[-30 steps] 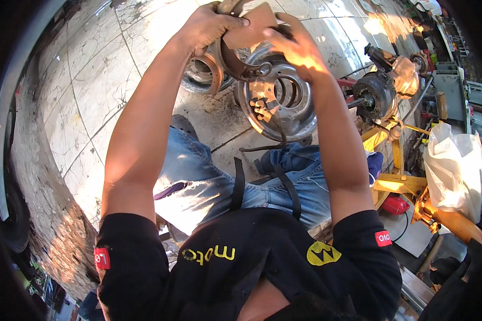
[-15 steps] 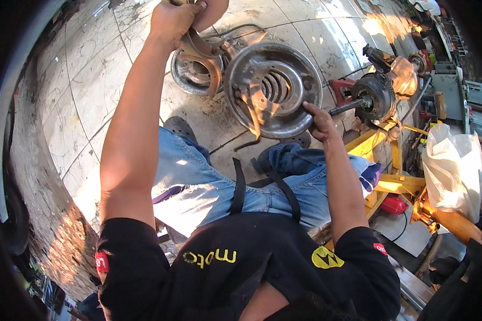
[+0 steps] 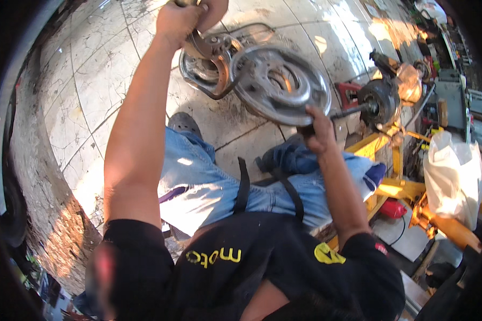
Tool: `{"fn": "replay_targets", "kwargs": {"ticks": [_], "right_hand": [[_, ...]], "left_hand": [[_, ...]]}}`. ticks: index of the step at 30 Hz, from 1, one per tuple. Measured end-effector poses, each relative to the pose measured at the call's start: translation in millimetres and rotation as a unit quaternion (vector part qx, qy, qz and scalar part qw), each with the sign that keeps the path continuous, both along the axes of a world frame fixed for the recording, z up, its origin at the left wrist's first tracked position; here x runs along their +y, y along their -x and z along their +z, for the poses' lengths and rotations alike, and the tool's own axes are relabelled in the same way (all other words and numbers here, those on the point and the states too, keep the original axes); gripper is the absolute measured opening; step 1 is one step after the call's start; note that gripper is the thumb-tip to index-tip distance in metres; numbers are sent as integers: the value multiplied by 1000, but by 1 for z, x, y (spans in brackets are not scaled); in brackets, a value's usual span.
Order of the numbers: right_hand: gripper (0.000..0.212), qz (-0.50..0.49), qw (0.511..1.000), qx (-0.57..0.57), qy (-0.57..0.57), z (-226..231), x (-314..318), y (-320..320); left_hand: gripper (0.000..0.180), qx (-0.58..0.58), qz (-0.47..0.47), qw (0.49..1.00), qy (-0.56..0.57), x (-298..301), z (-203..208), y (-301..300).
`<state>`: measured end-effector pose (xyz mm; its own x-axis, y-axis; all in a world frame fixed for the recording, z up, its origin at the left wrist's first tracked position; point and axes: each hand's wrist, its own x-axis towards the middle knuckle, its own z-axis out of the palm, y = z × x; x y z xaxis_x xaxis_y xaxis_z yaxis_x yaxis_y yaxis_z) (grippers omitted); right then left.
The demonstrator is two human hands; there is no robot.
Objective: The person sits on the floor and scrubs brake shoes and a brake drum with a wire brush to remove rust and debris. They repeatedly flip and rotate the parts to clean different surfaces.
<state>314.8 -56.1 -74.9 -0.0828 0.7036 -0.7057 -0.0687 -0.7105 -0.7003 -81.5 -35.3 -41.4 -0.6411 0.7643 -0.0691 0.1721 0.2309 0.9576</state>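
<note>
A round steel brake backing plate (image 3: 305, 69) with a central opening hangs tilted in front of me, above the floor. My right hand (image 3: 318, 131) is closed on its near right rim. Up at the top edge, my left hand (image 3: 178, 24) is closed around a reddish-brown, curved-edged piece (image 3: 214, 15), partly cut off by the frame. Below that hand, a curved brake shoe (image 3: 201, 47) reaches toward the plate; whether it joins the held piece is hidden. Behind these parts, a round metal drum or rim (image 3: 190, 77) sits on the tiled floor.
An axle assembly (image 3: 380, 101) rests at the right by a yellow metal stand (image 3: 396, 155). A white plastic bag (image 3: 452, 171) and a red object (image 3: 393, 208) are near it. A weathered trunk-like slab (image 3: 43, 176) lies at the left. My shoe (image 3: 185, 124) stands on the tiles.
The backing plate has tilted and turned, so its face looks flatter and the dangling bent lever is no longer seen below it. Both hands keep their holds.
</note>
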Motion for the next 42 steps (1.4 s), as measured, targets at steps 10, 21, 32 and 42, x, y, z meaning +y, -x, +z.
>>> {"fn": "replay_targets", "kwargs": {"ticks": [10,21,32,42], "right_hand": [[41,42,978,-204,-24,16,14,-14],[39,-19,993,-102,-51,-12,39,-14],[25,-227,970,69,59,-58,139,137],[33,-289,898,217,249,-219,154,219]], "left_hand": [[53,4,70,995,78,19,-12,-31],[33,-33,105,980,-168,-2,72,-24],[35,-41,176,962,-206,-6,86,-18],[41,-71,124,976,-167,-4,44,0]]}}
